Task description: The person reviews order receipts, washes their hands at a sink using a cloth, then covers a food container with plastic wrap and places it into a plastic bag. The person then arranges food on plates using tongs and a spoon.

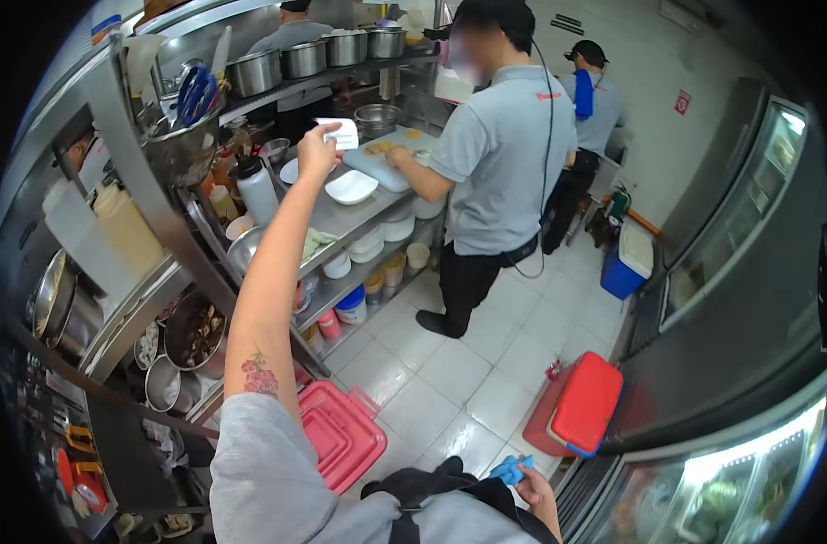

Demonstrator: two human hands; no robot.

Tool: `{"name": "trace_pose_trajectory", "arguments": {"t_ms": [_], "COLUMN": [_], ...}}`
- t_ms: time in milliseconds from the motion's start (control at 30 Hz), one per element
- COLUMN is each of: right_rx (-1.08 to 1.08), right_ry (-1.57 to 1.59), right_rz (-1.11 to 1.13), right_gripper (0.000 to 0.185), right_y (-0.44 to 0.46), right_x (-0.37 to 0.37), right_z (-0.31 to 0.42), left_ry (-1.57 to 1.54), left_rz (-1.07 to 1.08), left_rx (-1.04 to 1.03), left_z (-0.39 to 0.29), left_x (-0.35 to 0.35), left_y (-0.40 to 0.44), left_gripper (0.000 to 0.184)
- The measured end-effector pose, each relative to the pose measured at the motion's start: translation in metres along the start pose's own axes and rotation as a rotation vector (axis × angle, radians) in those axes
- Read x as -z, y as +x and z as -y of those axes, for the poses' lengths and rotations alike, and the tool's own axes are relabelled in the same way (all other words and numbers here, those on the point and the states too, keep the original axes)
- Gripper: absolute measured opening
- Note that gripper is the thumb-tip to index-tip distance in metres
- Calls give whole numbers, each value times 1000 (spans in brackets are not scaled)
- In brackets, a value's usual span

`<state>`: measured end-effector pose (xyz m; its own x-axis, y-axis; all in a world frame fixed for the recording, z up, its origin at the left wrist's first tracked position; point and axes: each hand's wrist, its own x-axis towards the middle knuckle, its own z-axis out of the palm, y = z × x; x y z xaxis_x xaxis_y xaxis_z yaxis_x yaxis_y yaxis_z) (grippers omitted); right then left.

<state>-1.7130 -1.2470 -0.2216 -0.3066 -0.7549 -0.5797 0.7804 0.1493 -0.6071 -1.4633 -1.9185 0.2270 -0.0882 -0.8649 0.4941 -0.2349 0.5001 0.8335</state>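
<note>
My left hand (pixel 315 150) is stretched far forward over the steel counter, its fingers closed on a small white rectangular thing (pixel 343 134) with rounded corners and faint dark marks. Whether that is a dish or a card I cannot tell. Just below it on the counter stands a white square bowl (pixel 352 188). Low at my right side, my right hand (pixel 537 490) is closed round a crumpled blue cloth (pixel 511 469). Beyond my left hand, a cutting board (pixel 377 167) carries yellowish food pieces, partly behind a co-worker's hand.
A co-worker in a grey shirt (pixel 504 154) stands at the counter; another person (pixel 596 109) is farther back. On the floor are a red-lidded cooler (pixel 585 403), a pink lidded bin (pixel 341 431) and a blue cooler (pixel 626 263). Pots (pixel 304 60) line the upper shelf.
</note>
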Motion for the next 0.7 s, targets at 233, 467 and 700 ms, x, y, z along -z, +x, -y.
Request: {"name": "trace_pose_trajectory", "arguments": {"t_ms": [233,467,700], "right_rx": [50,-97,-232], "right_ry": [-3,-79,714], "right_rz": [-223,-162,642], "right_gripper": [38,39,25], "right_y": [118,240,293], "right_x": [-59,-94,-76], "right_z": [123,208,262], "left_ry": [300,601,530], "left_rz": [-228,-657,-683], "left_rx": [-367,-457,-107], "left_z": [-61,-84,-25], "left_x": [-15,-6,12], "left_y": [170,320,438], "left_gripper": [19,21,30]}}
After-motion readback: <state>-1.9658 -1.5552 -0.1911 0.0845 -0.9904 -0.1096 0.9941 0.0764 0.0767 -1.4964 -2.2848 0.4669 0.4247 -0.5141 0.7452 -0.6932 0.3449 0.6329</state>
